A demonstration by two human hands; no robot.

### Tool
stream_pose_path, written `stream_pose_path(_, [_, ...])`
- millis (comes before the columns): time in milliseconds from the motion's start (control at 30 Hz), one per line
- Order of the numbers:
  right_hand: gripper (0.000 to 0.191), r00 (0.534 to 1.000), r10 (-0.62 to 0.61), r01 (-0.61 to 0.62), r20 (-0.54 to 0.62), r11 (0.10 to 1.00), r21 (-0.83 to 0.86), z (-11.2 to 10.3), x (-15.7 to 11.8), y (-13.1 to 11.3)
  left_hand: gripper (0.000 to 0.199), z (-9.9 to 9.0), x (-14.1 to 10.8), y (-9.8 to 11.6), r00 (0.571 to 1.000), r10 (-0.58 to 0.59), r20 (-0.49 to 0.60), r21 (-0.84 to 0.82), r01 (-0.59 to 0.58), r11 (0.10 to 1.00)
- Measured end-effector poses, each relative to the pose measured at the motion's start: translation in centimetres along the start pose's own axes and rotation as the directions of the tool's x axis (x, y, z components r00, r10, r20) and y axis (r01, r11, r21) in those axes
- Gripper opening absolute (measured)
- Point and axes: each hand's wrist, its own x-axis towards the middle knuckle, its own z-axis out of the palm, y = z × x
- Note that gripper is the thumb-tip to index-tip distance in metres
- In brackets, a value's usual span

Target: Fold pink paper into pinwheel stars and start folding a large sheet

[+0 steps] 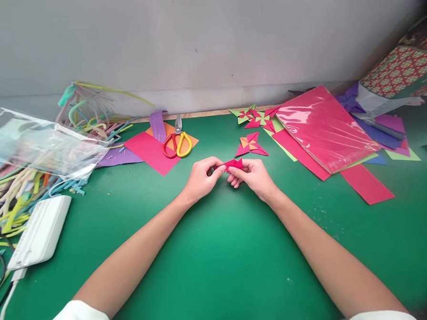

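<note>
A small folded piece of red paper (pixel 234 164) is pinched between both my hands, above the middle of the green table. My left hand (pixel 204 178) grips its left end with thumb and fingers. On the other end, my right hand (pixel 255 178) presses it between thumb and index finger, the other fingers curled below. My fingers cover part of the folds. Just behind my hands lies a red and orange folded paper star (pixel 249 144). Scissors (pixel 178 140) with one red and one yellow handle rest on coloured sheets to the left, apart from my hands.
Pink-red paper (pixel 156 151) lies under the scissors. A wrapped pack of red paper (pixel 328 130) rests on sheets at right, near red and green stars (pixel 261 118). Pipe cleaners (pixel 22 189), a plastic bag (pixel 51 140) and a white power strip (pixel 41 231) fill the left. A wall (pixel 193 46) stands behind.
</note>
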Motion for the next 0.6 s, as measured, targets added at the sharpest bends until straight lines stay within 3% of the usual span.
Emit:
stream_pose_path(433, [0.044, 0.999, -0.023, 0.022, -0.034, 1.0, -0.004, 0.23, -0.02, 0.1, 0.022, 0.11, -0.03, 0.05, 1.0, 0.002, 0.013, 0.026, -0.002, 1.0])
stream_pose_path(600, [0.043, 0.999, -0.039, 0.039, -0.008, 0.999, -0.026, -0.02, 0.1, 0.48, 0.019, 0.2, -0.14, 0.2, 1.0, 0.014, 0.022, 0.108, -0.017, 0.994])
